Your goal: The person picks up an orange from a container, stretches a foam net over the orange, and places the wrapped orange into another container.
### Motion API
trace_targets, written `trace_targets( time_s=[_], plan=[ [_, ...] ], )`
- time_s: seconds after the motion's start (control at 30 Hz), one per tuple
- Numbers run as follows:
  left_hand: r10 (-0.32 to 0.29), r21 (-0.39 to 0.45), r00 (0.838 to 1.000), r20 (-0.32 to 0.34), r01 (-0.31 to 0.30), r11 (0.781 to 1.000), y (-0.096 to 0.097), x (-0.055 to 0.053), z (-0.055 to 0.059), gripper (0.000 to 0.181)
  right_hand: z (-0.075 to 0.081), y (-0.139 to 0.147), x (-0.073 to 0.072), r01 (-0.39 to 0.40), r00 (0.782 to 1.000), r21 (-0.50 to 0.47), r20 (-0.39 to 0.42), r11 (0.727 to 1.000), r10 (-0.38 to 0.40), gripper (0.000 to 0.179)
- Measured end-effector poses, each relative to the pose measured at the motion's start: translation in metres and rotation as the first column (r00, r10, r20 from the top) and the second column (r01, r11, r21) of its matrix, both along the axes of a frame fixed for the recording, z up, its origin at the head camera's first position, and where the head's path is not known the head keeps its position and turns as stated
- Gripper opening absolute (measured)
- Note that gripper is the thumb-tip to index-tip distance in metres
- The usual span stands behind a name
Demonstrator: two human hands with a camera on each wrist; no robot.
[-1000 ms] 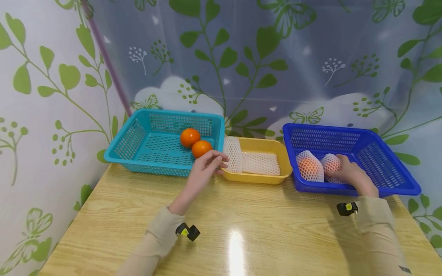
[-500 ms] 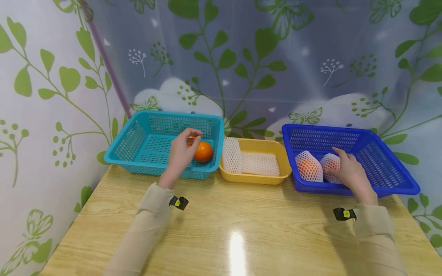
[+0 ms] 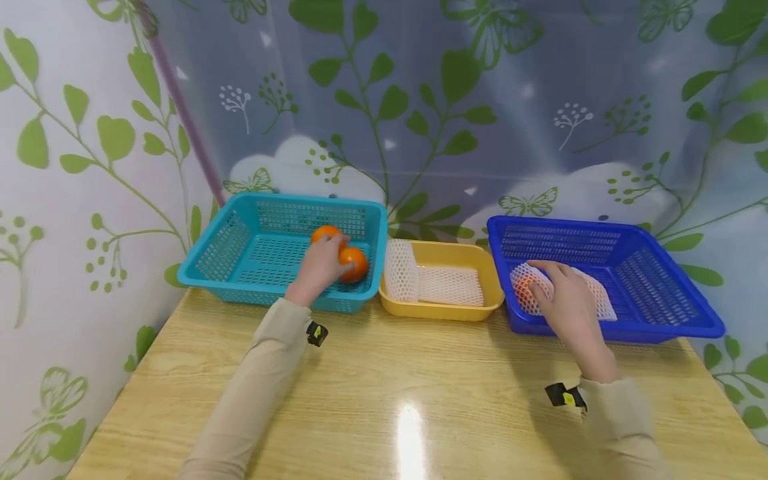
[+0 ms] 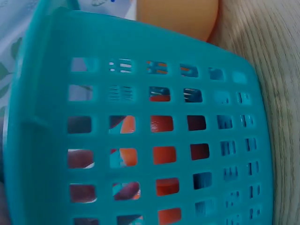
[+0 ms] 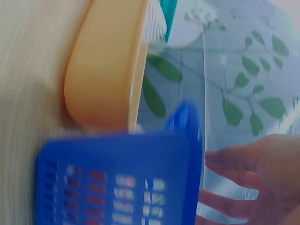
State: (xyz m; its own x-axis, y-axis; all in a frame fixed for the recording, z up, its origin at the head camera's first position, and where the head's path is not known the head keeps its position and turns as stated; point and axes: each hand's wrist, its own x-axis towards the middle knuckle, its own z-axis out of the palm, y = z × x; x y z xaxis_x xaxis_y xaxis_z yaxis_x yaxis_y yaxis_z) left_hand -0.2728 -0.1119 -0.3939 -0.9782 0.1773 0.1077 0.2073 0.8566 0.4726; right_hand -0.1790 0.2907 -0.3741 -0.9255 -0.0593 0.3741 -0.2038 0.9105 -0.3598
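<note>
In the head view my left hand [image 3: 323,263] reaches into the teal basket [image 3: 234,285], its fingers and thumb at the left side of the nearer orange [image 3: 355,265]. Whether it grips that orange cannot be seen. Another orange [image 3: 325,233] lies just behind, partly covered by the hand. My right hand [image 3: 570,300] is over the blue basket [image 3: 660,330] with thumb and index finger apart. Beneath and beside it lie two orange fruits in white foam nets, the left netted fruit [image 3: 523,293] and the right netted fruit [image 3: 602,300], both partly hidden.
Between the baskets stands a yellow tub [image 3: 441,311] holding flat white foam nets [image 3: 450,285]. A wooden table [image 3: 384,373] carries all three containers. Behind them hangs a leaf-patterned curtain [image 3: 420,133]. Basket walls block much of the left wrist view.
My left hand has moved from the tub's left edge to the oranges in the teal basket. My right hand has left the right netted fruit and shifted left towards the other.
</note>
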Motion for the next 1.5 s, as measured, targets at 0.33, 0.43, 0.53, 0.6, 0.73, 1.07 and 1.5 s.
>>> trace_targets(
  time_s=[0.33,0.43,0.53,0.6,0.73,1.07,1.5],
  plan=[
    [0.007,-0.093,0.994,0.107,0.003,0.996,0.001,-0.006,-0.009,0.075,-0.016,-0.048,0.012,-0.139,0.960,-0.078,-0.257,0.987,0.115,0.027],
    [0.016,-0.087,0.992,0.121,-0.005,0.996,0.001,-0.007,-0.010,0.076,-0.021,-0.059,0.013,-0.193,0.943,-0.093,-0.294,0.977,0.158,0.027],
    [0.045,-0.057,0.990,0.133,-0.038,0.998,0.001,-0.007,-0.010,0.074,-0.025,-0.069,0.014,-0.236,0.926,-0.085,-0.322,0.968,0.197,0.027],
    [0.066,-0.028,0.990,0.124,-0.063,0.998,0.000,-0.007,-0.010,0.074,-0.027,-0.076,0.015,-0.251,0.919,-0.075,-0.331,0.965,0.213,0.028],
    [0.091,0.048,0.992,0.091,-0.096,0.994,0.000,-0.005,-0.006,0.072,-0.029,-0.087,0.018,-0.282,0.911,-0.084,-0.335,0.956,0.239,0.029],
    [0.014,0.155,1.000,-0.027,-0.010,0.988,0.008,0.015,0.022,0.073,-0.031,-0.109,0.019,-0.379,0.883,-0.083,-0.332,0.922,0.333,0.034],
    [-0.147,0.179,0.989,-0.036,0.151,0.972,0.056,0.067,0.049,0.075,-0.028,-0.134,0.011,-0.481,0.816,-0.087,-0.407,0.873,0.409,0.066]
  ],
)
